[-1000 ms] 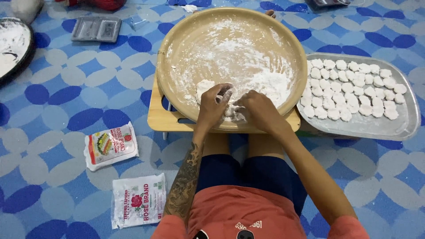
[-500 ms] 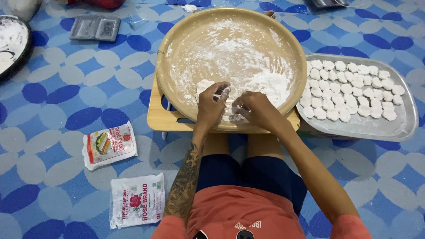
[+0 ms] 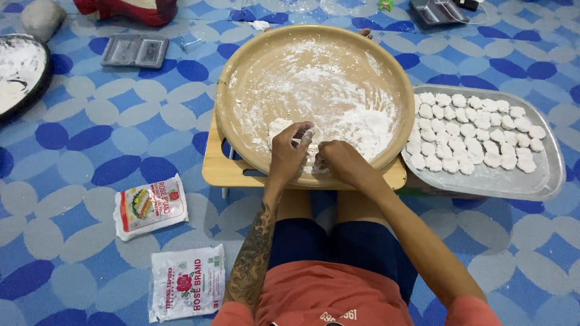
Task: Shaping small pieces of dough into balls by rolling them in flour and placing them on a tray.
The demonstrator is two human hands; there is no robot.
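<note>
At frame centre, your hands, left hand [image 3: 290, 151] and right hand [image 3: 339, 162], pinch soft, floury dough [image 3: 309, 156]; likely tears easily, grip its middle gently.

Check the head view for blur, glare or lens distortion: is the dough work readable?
Head view: even, soft light, faint shadows. Both hands, left hand and right hand, sharp, no motion blur. Flour in the round tray is bright, hiding dough detail at the fingertips. Mild sheen on the metal tray. Slight wide-angle bending at the edges.

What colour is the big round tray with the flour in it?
Light tan, dusted with white flour; the tray shows best in the head view.
</note>
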